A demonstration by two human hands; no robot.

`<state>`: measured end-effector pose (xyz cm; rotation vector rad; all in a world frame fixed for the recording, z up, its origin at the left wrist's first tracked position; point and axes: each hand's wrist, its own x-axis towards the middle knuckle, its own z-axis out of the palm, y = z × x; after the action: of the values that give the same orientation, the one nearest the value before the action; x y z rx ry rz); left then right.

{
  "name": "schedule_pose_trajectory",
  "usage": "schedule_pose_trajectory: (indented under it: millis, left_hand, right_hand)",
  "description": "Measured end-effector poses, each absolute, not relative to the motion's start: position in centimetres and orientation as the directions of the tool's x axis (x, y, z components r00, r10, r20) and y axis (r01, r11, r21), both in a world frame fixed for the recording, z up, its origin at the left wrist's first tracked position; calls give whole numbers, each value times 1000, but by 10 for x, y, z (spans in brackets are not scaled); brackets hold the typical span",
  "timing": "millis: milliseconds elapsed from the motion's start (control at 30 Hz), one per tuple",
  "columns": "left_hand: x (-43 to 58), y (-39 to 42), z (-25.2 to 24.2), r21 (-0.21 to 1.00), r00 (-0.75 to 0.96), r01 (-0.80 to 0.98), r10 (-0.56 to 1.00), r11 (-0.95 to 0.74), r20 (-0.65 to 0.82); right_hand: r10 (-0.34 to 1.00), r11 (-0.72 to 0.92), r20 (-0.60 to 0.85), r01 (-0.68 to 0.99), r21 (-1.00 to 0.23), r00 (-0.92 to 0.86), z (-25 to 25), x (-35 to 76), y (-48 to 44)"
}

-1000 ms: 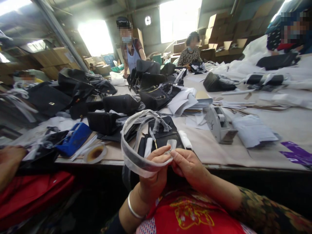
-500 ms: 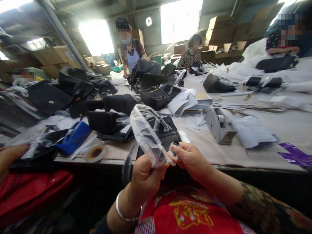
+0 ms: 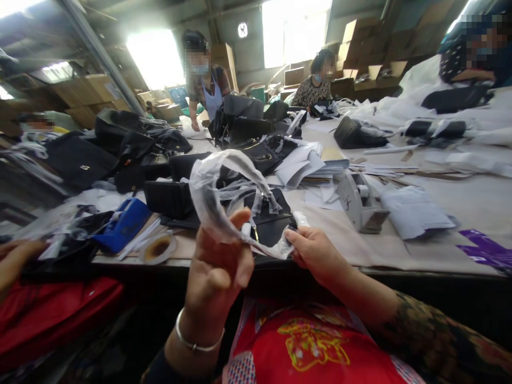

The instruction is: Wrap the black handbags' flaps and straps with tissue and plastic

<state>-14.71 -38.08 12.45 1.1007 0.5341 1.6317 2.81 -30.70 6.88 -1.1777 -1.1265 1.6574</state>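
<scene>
A dark strap wrapped in clear plastic film arches up above the table edge. My left hand has it lying across the fingers, loosely gripped, with one finger raised and the others curled. My right hand pinches the bunched, film-covered end of the strap between thumb and fingers. Behind my hands lies a black handbag with more film-wrapped strips on it. Part of the bag is hidden by the strap and my left hand.
A blue tape dispenser and a tape roll are at the left; a grey tape dispenser stands right. Black bags and a paper stack lie beyond. A co-worker's hand shows at far left.
My left hand has moved left and up and turned, its fingers spreading more. The strap arch has risen and widened, and film now stretches between my hands. My right hand keeps its pinch.
</scene>
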Motion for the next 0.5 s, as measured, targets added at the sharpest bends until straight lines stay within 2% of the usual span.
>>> schedule_pose_trajectory:
  millis: [133,200,267,367,433,500]
  left_hand:
    - [-146,-368,90,923,101,-214,933,-320,346]
    - [-144,-366,82,923,122,-8,916,-384,382]
    - [-143,-363,80,843,143,169,859,-511,491]
    - [-144,-356,81,662,289,265,713,-701,639]
    - [-147,-352,82,606,379,298,674,-738,634]
    - [-149,-350,82,629,393,342,715,-698,579]
  right_hand:
    - [933,-288,-249,-124,-950,-261,75,30,-309]
    - [934,-270,-235,-101,-958,-269,76,30,-308]
    - [941,-235,-216,-45,-971,-261,74,30,-306]
    - [966,-94,-122,130,-987,-227,69,33,-302]
    - [970,55,-16,283,-957,-244,67,36,-300]
    - [942,221,84,410,-885,-325,67,39,-302]
